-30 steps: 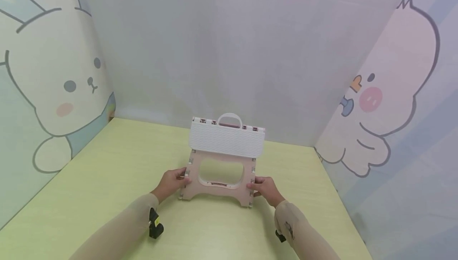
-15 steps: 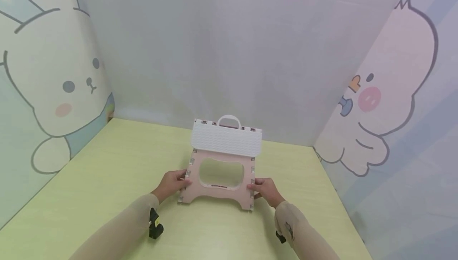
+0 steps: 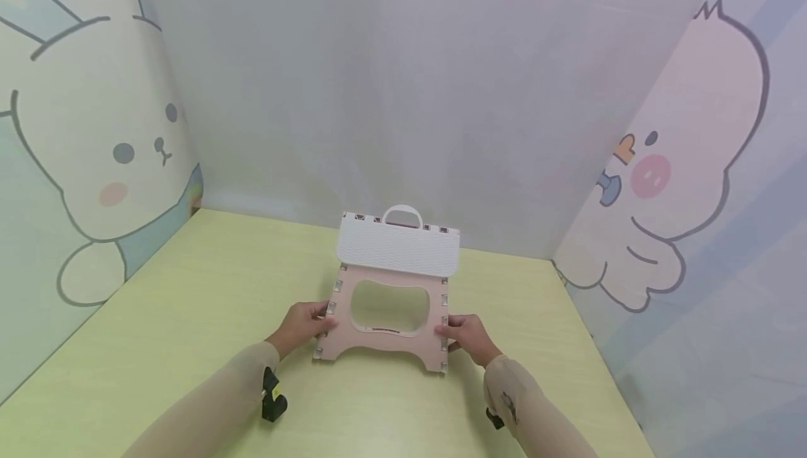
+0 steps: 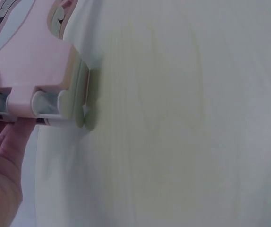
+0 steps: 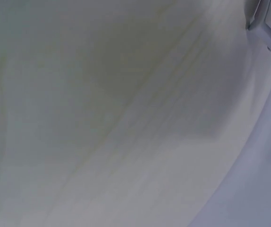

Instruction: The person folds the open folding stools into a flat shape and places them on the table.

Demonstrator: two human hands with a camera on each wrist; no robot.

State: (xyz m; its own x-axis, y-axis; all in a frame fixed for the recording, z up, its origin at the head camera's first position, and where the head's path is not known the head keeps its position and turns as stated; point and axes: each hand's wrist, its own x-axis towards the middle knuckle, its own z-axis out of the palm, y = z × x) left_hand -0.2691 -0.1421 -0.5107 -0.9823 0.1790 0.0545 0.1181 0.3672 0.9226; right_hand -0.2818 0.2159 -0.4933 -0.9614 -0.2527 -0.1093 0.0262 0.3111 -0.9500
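A pink and white folding step stool (image 3: 397, 246) stands near the middle of the table, its white textured top panel above a pink leg panel with a large opening. A white loop handle (image 3: 402, 209) sticks up from its top edge. My left hand (image 3: 301, 325) grips the left side edge of the leg panel, thumb on the front and fingers behind. My right hand (image 3: 469, 336) holds the right side edge in the same way. In the left wrist view, the stool's foot (image 4: 76, 94) is just at the tabletop; the right wrist view shows only a corner of the stool (image 5: 267, 28).
The pale yellow-green table (image 3: 239, 262) spreads around the stool. A plain pale curtain (image 3: 353, 94) hangs behind it. Side curtains carry a cartoon rabbit (image 3: 107, 136) on the left and a cartoon chick (image 3: 687, 150) on the right.
The stool's lower edge has come slightly nearer to me and its top panel has tilted and dropped a little. Both hands keep their hold at the sides.
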